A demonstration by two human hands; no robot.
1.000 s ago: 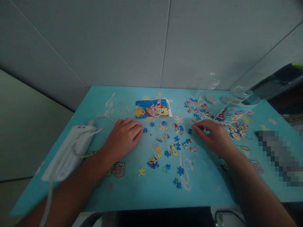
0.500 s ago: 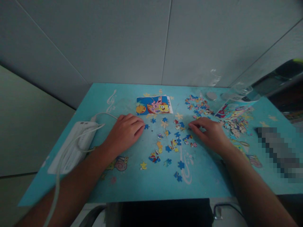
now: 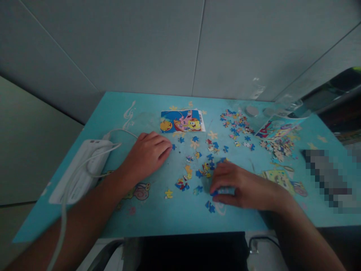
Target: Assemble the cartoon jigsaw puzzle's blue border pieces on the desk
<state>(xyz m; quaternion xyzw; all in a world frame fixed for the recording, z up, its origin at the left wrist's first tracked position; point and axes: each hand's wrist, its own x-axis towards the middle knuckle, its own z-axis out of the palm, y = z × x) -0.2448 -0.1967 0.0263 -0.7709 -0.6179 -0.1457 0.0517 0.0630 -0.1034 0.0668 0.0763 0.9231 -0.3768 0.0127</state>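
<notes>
My left hand (image 3: 149,154) lies palm down on the turquoise table (image 3: 175,218), holding nothing, its fingertips next to a small blue puzzle piece (image 3: 173,147). My right hand (image 3: 242,186) rests low on the table with fingers and thumb curled onto a blue puzzle piece (image 3: 214,193) at its fingertips. Several loose puzzle pieces (image 3: 203,171) are scattered between the two hands. A cartoon reference picture (image 3: 182,121) lies flat beyond them.
A white power strip (image 3: 81,169) with a trailing cable sits at the left edge. A second heap of pieces (image 3: 238,128) and a printed bag with more pieces (image 3: 278,139) lie at the right rear. A grey wall stands right behind the table.
My right hand has drawn back toward me and to the left, from the pieces near the middle to a blue piece near the front. The left hand stays put.
</notes>
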